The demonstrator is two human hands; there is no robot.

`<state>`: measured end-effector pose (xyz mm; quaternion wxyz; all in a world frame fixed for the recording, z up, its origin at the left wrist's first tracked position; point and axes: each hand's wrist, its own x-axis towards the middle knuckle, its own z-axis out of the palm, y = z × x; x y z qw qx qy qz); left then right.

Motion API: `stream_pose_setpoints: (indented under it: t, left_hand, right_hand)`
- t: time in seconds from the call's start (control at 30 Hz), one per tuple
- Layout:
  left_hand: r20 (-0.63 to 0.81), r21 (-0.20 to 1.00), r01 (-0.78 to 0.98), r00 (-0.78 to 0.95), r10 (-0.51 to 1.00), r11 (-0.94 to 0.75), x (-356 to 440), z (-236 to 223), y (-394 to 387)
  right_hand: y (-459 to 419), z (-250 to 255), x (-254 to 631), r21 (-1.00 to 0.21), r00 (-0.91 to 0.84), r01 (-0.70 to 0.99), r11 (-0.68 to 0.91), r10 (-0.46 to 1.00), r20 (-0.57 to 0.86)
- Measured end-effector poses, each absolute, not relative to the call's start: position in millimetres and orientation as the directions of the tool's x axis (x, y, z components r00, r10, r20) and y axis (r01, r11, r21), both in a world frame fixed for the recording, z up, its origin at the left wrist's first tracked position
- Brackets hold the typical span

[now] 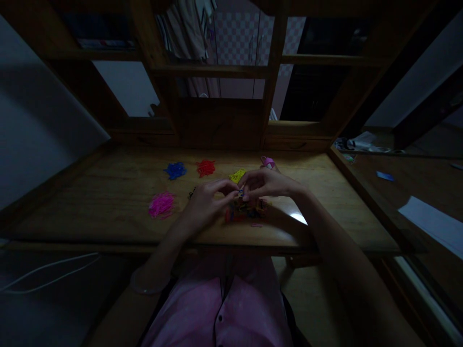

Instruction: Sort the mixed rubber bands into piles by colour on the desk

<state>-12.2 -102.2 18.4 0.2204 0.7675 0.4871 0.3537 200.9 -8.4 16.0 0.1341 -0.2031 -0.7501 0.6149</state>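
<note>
My left hand [208, 197] and my right hand [265, 185] meet over a mixed pile of coloured rubber bands [246, 211] on the wooden desk [108, 193]. Both hands have their fingertips pinched together around something small between them, too dim to name. Sorted heaps lie beyond: a pink heap [161, 204] at the left, a blue heap [175, 170], a red heap [206, 167] and a yellow heap [237, 175] just behind my fingers.
A small pink object [268, 162] lies behind my right hand. The desk's wooden back shelves [220, 120] rise at the far edge. A second surface at the right holds white paper [434, 224] and a blue scrap [385, 176]. A white cable [50, 270] runs at the lower left.
</note>
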Motion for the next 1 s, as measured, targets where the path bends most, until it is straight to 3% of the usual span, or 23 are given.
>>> stream_pose_setpoints:
  t: [0.17, 0.4, 0.57, 0.7, 0.87, 1.0]
  left_hand:
    - [0.382, 0.659, 0.637, 0.175, 0.907, -0.401, -15.3, 11.0, -103.9]
    - [0.373, 0.733, 0.608, 0.017, 0.928, -0.306, -15.5, -1.3, -104.4]
    - [0.329, 0.779, 0.564, 0.007, 0.944, -0.275, -16.7, -8.8, -108.4]
    - [0.26, 0.845, 0.503, -0.084, 0.962, -0.184, -28.0, -19.8, -117.8]
    - [0.072, 0.983, 0.183, -0.237, 0.969, -0.028, -45.5, -36.5, -134.2]
    - [0.026, 0.997, 0.071, -0.243, 0.97, -0.009, -46.5, -43.0, -143.1]
  right_hand:
    - [-8.9, 5.7, 188.8, -0.997, -0.82, -0.01, 0.076, 0.57, 0.052]
    - [-7.7, -1.4, 179.5, -0.997, -0.804, 0.003, 0.079, 0.593, 0.045]
    - [-7.3, -4.5, 177.7, -0.988, -0.827, 0.064, 0.138, 0.562, 0.025]
    - [-15.3, -1.0, 177.7, -0.944, -0.84, 0.161, 0.287, 0.542, 0.021]
    - [-34.7, 4.7, 173.2, -0.8, -0.905, 0.254, 0.543, 0.426, 0.003]
    - [-44.2, 1.0, 166.8, -0.633, -0.873, 0.349, 0.691, 0.486, 0.049]
